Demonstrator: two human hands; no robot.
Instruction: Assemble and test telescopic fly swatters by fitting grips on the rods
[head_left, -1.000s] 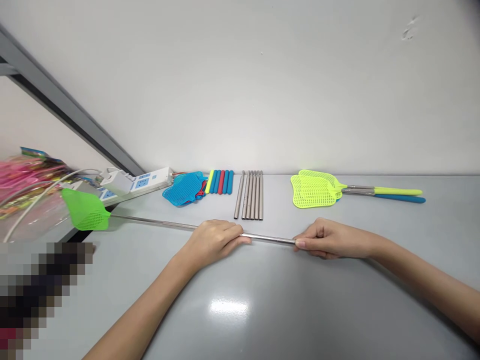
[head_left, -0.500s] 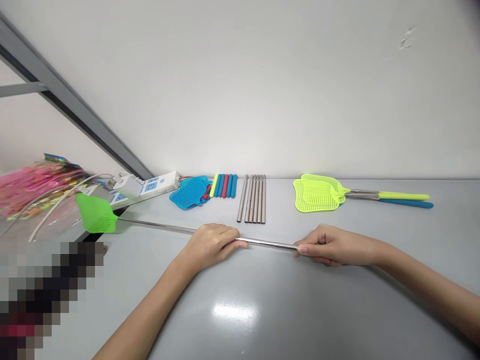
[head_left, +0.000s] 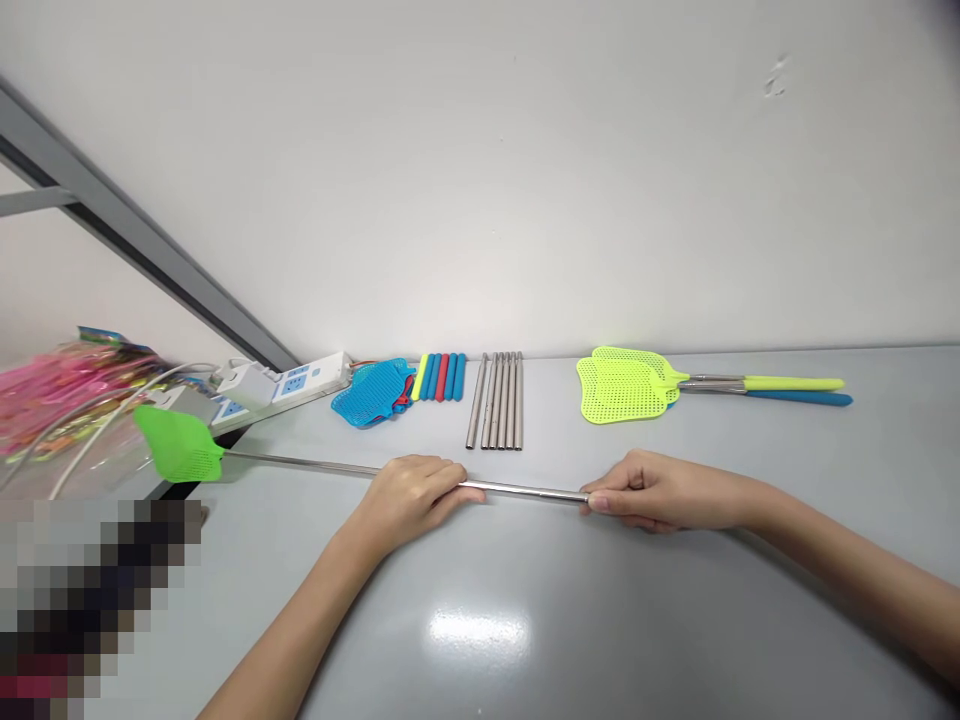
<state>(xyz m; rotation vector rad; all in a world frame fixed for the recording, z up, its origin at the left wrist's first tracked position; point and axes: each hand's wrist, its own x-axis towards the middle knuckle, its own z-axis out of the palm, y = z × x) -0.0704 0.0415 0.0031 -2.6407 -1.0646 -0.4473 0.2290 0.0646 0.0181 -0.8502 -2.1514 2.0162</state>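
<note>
Your left hand [head_left: 405,497] is closed around the steel shaft [head_left: 525,490] of a green fly swatter [head_left: 178,444], and your right hand [head_left: 652,490] pinches the free end of that shaft between thumb and fingers. The hands are apart, with a bare length of shaft exposed between them. The swatter lies across the grey tabletop [head_left: 675,610] in front of you, with its mesh head at your left, just beside the white power strip [head_left: 281,385], which carries a plug adapter [head_left: 247,385]. Pink plastic packaging [head_left: 67,385] lies further left, partly blurred. Beyond your hands, along the white wall [head_left: 480,180], locate the following items from left to right: a pile of blue swatter heads [head_left: 371,393], a row of yellow, red and blue handle grips [head_left: 439,377], a row of steel tubes [head_left: 501,400], and two yellow-green swatters [head_left: 622,387] with assembled handles, one yellow and one blue. The steel tubes lie side by side, just behind the shaft but not touching it. A pixelated patch hides the lower-left corner of the view.
</note>
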